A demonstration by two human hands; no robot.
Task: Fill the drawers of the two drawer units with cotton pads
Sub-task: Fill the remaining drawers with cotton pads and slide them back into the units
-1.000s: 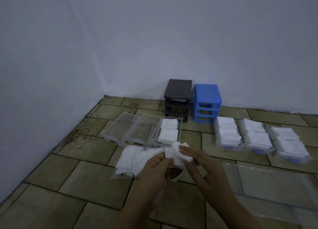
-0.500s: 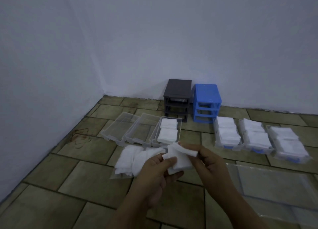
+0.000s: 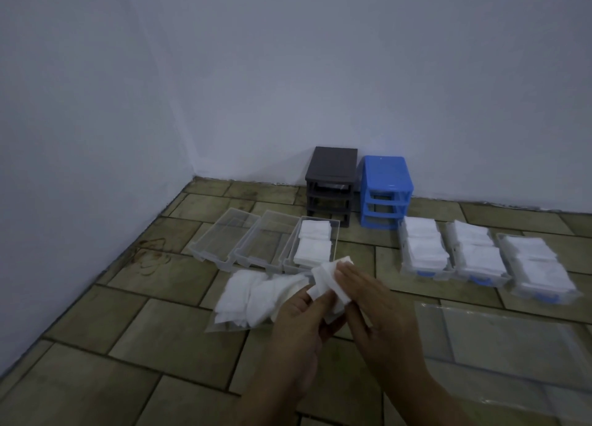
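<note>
A small stack of cotton pads [image 3: 326, 283] sits between both hands, low of centre. The left hand [image 3: 299, 323] pinches its lower edge from about seven o'clock, thumb and fingers curled onto it; the right hand [image 3: 374, 304] lies over its right side from four o'clock, fingers fairly straight on top and a lower finger tucked beneath, so the pads are clamped between the two.

Directly behind the left hand, toward nine o'clock, an open clear bag of pads [image 3: 253, 297] lies flat on the tiled floor [image 3: 128, 345]. At eleven to twelve o'clock of the hands stand three clear drawers in a row: the left drawer [image 3: 221, 240] and middle drawer [image 3: 266, 243] hold nothing, the right drawer [image 3: 333, 230] holds two piles of pads and lies just beyond the held stack. Farther back against the wall stand the grey drawer unit [image 3: 331, 182] and blue drawer unit [image 3: 386, 191] (touching or nearly so). At two o'clock three filled drawers [image 3: 490, 259] lie side by side. An empty clear bag [image 3: 512, 345] lies at four o'clock.

The held pads are white, square, slightly fanned.
</note>
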